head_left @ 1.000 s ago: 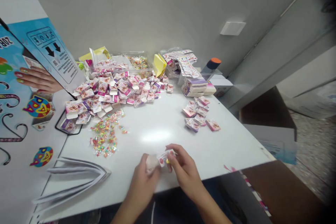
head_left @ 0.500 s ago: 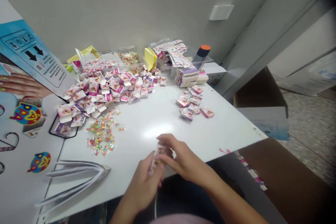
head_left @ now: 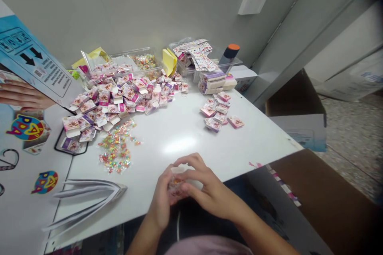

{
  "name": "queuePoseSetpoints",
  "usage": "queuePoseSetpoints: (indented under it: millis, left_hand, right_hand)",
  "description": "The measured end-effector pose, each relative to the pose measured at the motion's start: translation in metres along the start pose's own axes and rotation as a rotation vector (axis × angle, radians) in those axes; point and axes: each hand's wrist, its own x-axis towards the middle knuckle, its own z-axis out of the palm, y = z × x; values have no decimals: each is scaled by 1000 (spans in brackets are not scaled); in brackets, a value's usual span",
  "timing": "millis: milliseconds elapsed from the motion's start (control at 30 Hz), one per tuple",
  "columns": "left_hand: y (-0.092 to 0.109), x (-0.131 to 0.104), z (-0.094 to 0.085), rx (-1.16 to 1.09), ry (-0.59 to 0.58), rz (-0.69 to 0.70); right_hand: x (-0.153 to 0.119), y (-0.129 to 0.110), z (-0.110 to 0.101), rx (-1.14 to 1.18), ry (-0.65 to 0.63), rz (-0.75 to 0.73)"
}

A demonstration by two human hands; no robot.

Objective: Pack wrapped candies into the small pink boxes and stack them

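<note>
Working a small box (head_left: pixel 175 192) at the worktop's (head_left: pixel 155 135) near edge

The left hand (head_left: pixel 160 197) curls snugly round its side; the right hand (head_left: pixel 206 181) arches over, fingers bent and partly spread, thumb against it. A second ago the right held a little printed piece apart; now no separate piece shows, so the two are probably together. Beyond lie clear packets of coloured bits (head_left: pixel 118 149), then loose boxes (head_left: pixel 221 107) on the right, a big heap of boxes (head_left: pixel 119 101) leftward, and clear trays (head_left: pixel 154 50) by the wall.

Single head-worn view, forward and down across the nearby table (head_left: pixel 185 121)
</note>
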Motion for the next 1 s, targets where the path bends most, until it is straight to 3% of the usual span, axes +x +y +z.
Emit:
queuePoseSetpoints:
  millis: [67, 167, 233, 333, 467, 633, 767, 867, 1000]
  left_hand:
    - [-2, 2, -1, -16, 20, -64]
    - [-1, 4, 3, -97, 60, -99]
    - [1, 4, 7, -123, 123, -53]
    - [5, 4, 11, -36, 219, 10]
    - [7, 1, 10, 172, 183, 128]
    - [1, 4, 8, 334, 84, 148]
    - [-10, 6, 4, 237, 112, 79]
    - [-17, 6, -1, 57, 194, 31]
    - [-18, 5, 2, -54, 158, 53]
  right_hand:
    - [1, -2, -5, -21, -78, 23]
    - [-1, 0, 3, -97, 2, 18]
    - [-5, 4, 14, -197, 99, -29]
    - [-10, 8, 30, -320, 142, -80]
    - [-12, 5, 30, -234, 155, -19]
    - [1, -2, 1, -131, -15, 99]
    - [4, 0, -7, -240, -137, 65]
    - [-1, 7, -1, -284, 7, 3]
    - [-7, 16, 7, -380, 123, -167]
